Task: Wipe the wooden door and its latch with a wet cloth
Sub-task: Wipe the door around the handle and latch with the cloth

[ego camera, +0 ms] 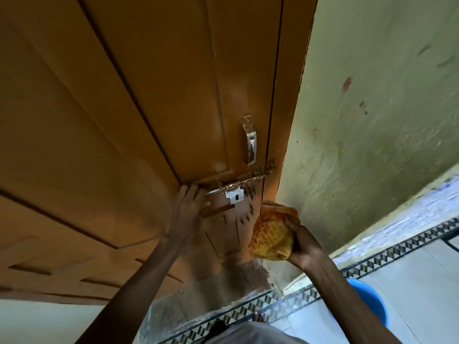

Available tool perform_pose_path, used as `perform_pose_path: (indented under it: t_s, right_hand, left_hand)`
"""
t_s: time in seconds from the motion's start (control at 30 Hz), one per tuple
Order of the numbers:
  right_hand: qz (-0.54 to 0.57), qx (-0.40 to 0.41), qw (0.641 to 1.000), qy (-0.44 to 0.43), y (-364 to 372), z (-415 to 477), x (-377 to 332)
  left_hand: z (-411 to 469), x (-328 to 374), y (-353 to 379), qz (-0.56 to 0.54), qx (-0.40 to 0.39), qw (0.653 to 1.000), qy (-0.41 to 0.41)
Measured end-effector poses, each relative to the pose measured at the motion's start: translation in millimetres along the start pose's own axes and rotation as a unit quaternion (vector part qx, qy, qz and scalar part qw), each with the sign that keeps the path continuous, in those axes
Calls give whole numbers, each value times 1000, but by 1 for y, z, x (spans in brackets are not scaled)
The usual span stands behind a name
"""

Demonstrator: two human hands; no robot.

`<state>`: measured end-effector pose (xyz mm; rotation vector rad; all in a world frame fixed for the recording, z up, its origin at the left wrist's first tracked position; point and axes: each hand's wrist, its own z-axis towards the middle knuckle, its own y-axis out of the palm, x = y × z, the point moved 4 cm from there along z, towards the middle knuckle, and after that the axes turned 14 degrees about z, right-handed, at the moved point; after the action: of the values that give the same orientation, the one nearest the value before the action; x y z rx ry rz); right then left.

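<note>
The brown wooden door (129, 100) fills the left and middle of the view. Its brass sliding latch (238, 182) runs across near the door's right edge, with a silver pull handle (250, 141) above it. My left hand (186, 211) lies flat on the door just left of the latch, fingers spread. My right hand (301, 240) grips a bunched yellow-orange waffle cloth (272, 234) and holds it against the door frame's edge, below and right of the latch.
A pale green plastered wall (367, 115) stands right of the door frame. A blue plastic bucket (370, 302) sits on the tiled floor at the lower right, behind my right forearm. A patterned tile border (387, 252) runs along the floor.
</note>
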<state>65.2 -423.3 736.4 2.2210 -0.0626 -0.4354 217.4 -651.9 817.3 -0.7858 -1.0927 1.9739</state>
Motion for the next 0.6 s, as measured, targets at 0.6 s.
perform_pose_path:
  t_s: [0.6]
  right_hand:
    - [-272,70,953,-114,29,26,-26]
  left_hand:
    - [16,19,-18,128,-104,986,-3]
